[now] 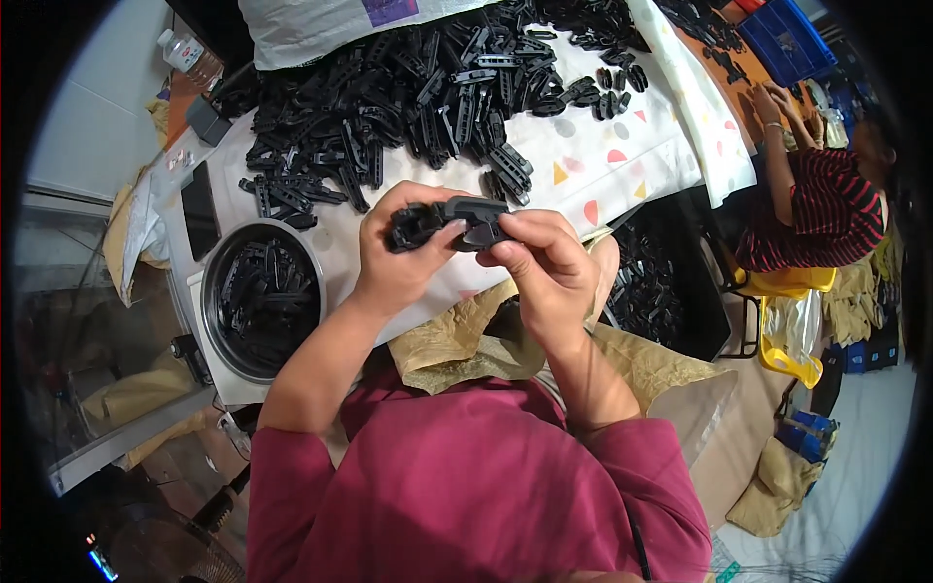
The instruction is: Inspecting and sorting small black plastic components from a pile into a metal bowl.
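Above the near edge of the table, my left hand (400, 255) is closed round black plastic parts (413, 225), bunched in the palm and under the fingers. A longer, curved black plastic part (474, 207) sticks out of it to the right. My right hand (550, 277) pinches a small dark plastic piece (483, 236) between thumb and fingertips, held against the underside of that longer part. Whether the two are joined I cannot tell. Just beyond my hands, a big heap of similar black plastic parts (389, 107) covers the table.
A round metal bowl (315, 321) of black parts stands at the left, with a dark phone (200, 210) behind it. To the right is a black bin (709, 335) of small parts. A co-worker (826, 199) sits at the far right near a blue crate (785, 41). Brown paper (437, 355) lies across my lap.
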Motion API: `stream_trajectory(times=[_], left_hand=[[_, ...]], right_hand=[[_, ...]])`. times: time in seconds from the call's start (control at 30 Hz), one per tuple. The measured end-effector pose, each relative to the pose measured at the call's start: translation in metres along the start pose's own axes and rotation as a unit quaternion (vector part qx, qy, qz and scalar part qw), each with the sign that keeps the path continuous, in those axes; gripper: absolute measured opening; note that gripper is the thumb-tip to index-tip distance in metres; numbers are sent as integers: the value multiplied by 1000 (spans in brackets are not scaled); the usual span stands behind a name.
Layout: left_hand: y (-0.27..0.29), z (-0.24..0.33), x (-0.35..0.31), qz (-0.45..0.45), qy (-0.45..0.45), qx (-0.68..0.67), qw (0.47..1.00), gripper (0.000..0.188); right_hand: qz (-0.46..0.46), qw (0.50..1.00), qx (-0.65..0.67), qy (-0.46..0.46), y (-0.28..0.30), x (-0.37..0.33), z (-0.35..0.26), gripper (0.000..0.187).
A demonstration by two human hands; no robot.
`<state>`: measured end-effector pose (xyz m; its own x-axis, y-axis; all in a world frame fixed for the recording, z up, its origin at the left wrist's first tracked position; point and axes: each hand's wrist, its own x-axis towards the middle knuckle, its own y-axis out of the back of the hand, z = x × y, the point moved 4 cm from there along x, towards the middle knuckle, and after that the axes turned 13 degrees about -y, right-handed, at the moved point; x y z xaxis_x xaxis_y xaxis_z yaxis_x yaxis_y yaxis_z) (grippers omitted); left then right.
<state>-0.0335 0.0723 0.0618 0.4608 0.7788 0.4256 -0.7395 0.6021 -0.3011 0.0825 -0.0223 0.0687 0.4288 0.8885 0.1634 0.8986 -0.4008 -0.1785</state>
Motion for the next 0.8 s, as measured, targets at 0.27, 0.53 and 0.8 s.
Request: stream_trajectory(times=[0.27,0.53,0.8], left_hand=[[13,8,-3,-71,-88,108,988,19],[6,-5,8,-24,89,-124,988,38],[19,-5,29,-43,332,-131,933,29]], right_hand=[[-38,994,-104,-12,3,3,-7,19],[-17,989,-144,42,6,18,-5,20],[-83,923,-330,180,5,35,-16,28]])
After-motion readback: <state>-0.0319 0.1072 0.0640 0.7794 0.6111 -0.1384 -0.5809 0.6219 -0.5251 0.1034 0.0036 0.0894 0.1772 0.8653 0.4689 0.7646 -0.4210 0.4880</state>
